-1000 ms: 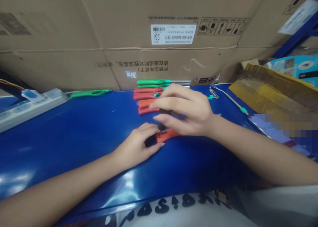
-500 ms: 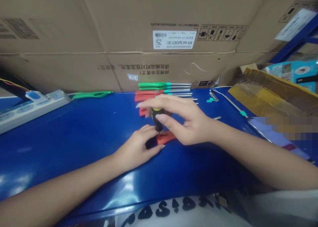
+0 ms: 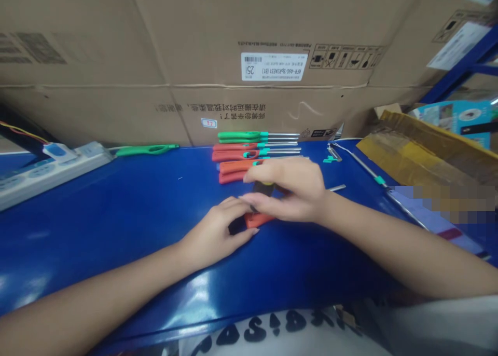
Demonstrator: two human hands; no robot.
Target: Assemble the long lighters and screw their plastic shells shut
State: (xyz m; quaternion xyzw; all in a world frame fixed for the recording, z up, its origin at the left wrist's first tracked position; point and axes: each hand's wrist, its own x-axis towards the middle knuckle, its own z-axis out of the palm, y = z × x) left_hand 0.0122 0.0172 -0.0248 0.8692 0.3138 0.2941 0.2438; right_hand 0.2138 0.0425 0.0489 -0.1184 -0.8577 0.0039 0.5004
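An orange-red handle piece (image 3: pixel 257 220) lies on the blue table, its left end between the thumb and fingers of my left hand (image 3: pixel 218 234). My right hand (image 3: pixel 290 190) is wrapped round a dark screwdriver (image 3: pixel 263 189) with a yellow band, tilted over that piece. The tool's tip is mostly hidden by my fingers. Behind my right hand lie red handles (image 3: pixel 233 154) and green handles (image 3: pixel 239 137) with metal rods, stacked in a row.
A white power strip (image 3: pixel 54 169) and a green handle (image 3: pixel 146 150) are at the back left. A large cardboard box (image 3: pixel 194 44) stands along the back. To the right are a loose metal rod (image 3: pixel 337 188), a long rod (image 3: pixel 363 165) and yellow-taped cardboard (image 3: pixel 412 148).
My right hand has closed further round the screwdriver, and the tool has gone from nearly upright to leaning right. My left hand and the orange-red piece stay in place.
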